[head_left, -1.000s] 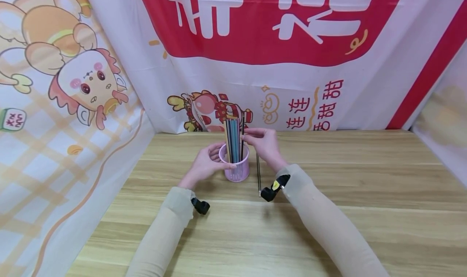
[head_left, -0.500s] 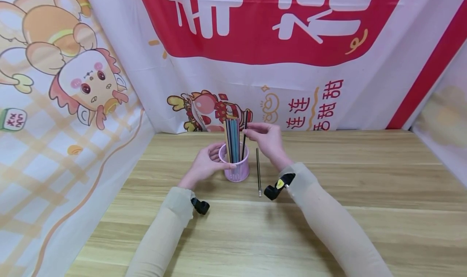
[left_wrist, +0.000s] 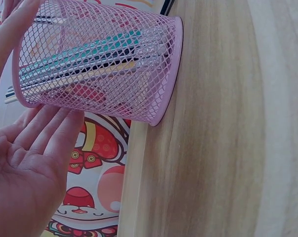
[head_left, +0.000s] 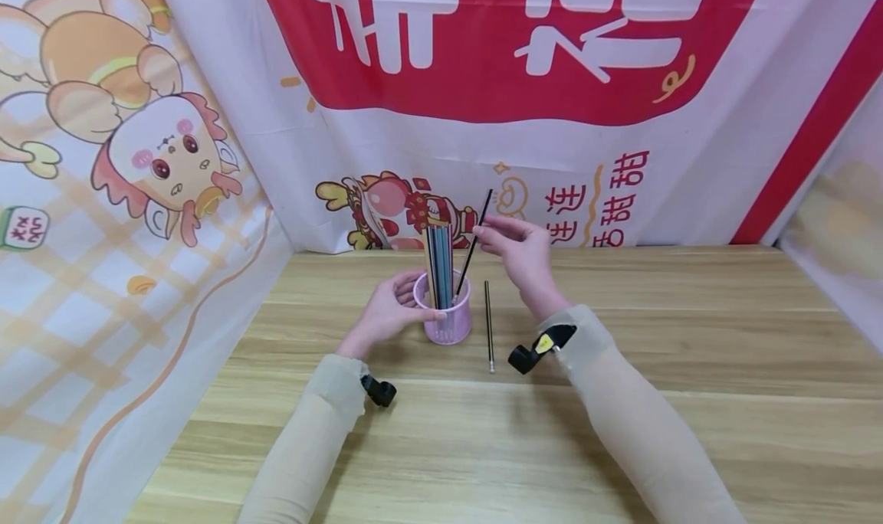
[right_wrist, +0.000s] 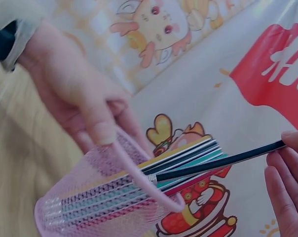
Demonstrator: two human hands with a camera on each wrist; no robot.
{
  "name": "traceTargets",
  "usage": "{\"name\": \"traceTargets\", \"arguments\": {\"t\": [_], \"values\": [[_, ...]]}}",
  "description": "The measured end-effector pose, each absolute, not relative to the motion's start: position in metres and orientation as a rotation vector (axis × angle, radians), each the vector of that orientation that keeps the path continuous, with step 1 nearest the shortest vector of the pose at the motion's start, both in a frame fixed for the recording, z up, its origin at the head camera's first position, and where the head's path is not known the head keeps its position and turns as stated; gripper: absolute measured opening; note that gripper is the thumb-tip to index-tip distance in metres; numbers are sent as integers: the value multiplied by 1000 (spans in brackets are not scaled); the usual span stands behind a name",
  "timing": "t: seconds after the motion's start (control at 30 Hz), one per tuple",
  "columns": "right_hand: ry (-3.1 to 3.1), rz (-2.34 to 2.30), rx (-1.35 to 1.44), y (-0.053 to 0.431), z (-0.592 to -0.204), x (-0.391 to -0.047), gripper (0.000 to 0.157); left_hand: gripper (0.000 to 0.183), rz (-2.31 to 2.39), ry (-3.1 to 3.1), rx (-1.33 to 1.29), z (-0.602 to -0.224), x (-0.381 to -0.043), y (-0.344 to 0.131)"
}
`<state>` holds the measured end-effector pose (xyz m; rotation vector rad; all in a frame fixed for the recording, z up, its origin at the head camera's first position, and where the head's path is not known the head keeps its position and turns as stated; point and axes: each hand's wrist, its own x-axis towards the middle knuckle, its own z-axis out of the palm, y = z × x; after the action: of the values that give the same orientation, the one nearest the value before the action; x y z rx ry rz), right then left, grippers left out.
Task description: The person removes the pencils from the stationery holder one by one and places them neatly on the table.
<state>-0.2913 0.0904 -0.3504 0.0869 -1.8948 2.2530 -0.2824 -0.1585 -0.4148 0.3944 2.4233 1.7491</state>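
A pink mesh pencil cup (head_left: pixel 451 326) stands on the table with several pencils (head_left: pixel 439 260) upright inside, striped in teal, black and yellow. My left hand (head_left: pixel 388 307) holds the cup at its rim, thumb across the near side and fingers behind. With thumb and fingertips my right hand (head_left: pixel 520 256) pinches a black pencil (right_wrist: pixel 218 163) near its upper end. That pencil leans right, its silver-ferruled lower end right at the cup's rim in the right wrist view. The left wrist view shows eraser ends down through the mesh (left_wrist: pixel 151 42).
Another dark pencil (head_left: pixel 489 329) lies on the wooden table (head_left: pixel 441 447) just right of the cup. A printed cloth (head_left: pixel 386 141) hangs behind the table, and another patterned cloth (head_left: pixel 159 294) runs along the left side.
My right hand has moved up and to the right, drawing the black pencil partly out of the cup and tilting it rightward. My left hand stays on the cup.
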Motion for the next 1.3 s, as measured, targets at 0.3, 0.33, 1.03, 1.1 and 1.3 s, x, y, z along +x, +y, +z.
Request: {"name": "traceTargets", "arguments": {"t": [0.3,0.33,1.03,1.1,1.3], "values": [[-1701,2387,58,107,-339,-292,39,98,1755,2422,387,-415,-282,-159],[-1702,2383,57,109,-338,-292,39,97,1756,2421,387,-415,-282,-159],[-1822,2347,14,155,-347,-292,49,94,1762,2427,388,-415,-282,-158],[-1844,2337,8,157,-350,-292,50,92,1762,2426,389,-415,-282,-158],[-1890,2351,6,162,-356,-291,50,90,1772,2418,399,-415,-281,-157]]}}
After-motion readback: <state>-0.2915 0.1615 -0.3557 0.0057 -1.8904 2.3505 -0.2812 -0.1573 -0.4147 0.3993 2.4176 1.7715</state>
